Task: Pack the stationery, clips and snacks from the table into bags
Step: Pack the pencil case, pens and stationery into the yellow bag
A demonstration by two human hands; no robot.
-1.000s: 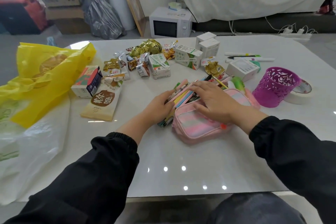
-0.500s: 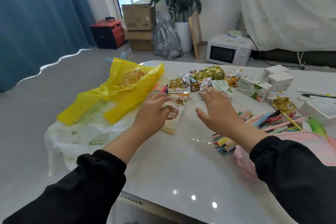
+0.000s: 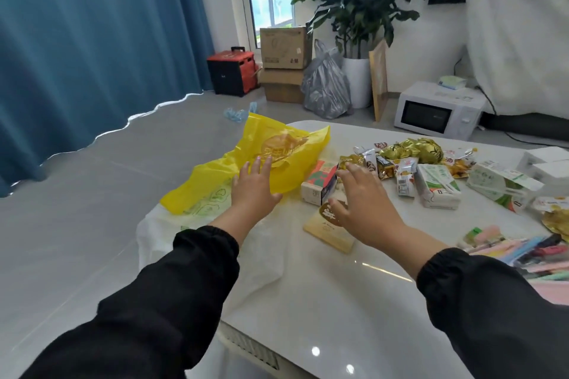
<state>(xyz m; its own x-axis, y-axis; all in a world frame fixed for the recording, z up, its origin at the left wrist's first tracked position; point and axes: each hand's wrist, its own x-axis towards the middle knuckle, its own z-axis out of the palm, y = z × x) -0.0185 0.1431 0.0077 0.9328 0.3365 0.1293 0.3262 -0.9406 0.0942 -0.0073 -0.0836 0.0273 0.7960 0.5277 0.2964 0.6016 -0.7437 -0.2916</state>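
Both hands are apart and empty, fingers straight and spread. The left hand (image 3: 255,186) is held flat over the yellow bag (image 3: 286,144), which lies crumpled at the far left corner of the bench (image 3: 323,301), on top of a white bag (image 3: 191,237) that drapes over the bench's edge. Whether the palm touches the plastic I cannot tell. The right hand (image 3: 361,198) is spread above a small carton (image 3: 317,184) just beside the yellow bag, its thumb over a flat beige packet (image 3: 328,232); it grips neither.

The other goods are unpacked: foil-wrapped snacks (image 3: 412,149) and white-and-green cartons (image 3: 437,188) in a loose row to the right, and a bundle of pens (image 3: 520,251) near the right edge.

The yellow bag looks like thin film: very light, limp and slippery, with no shape of its own. Pressing on its middle would likely only slide it about, so it is best pinched at the rim of its mouth or at a handle loop, one hand on each side to pull it open. The small carton seems stiff and light and should take a plain grip across its two long sides. The flat beige packet lies flush on a glossy top, so lifting a corner, or sliding it to the edge, would probably serve better than a pinch from above
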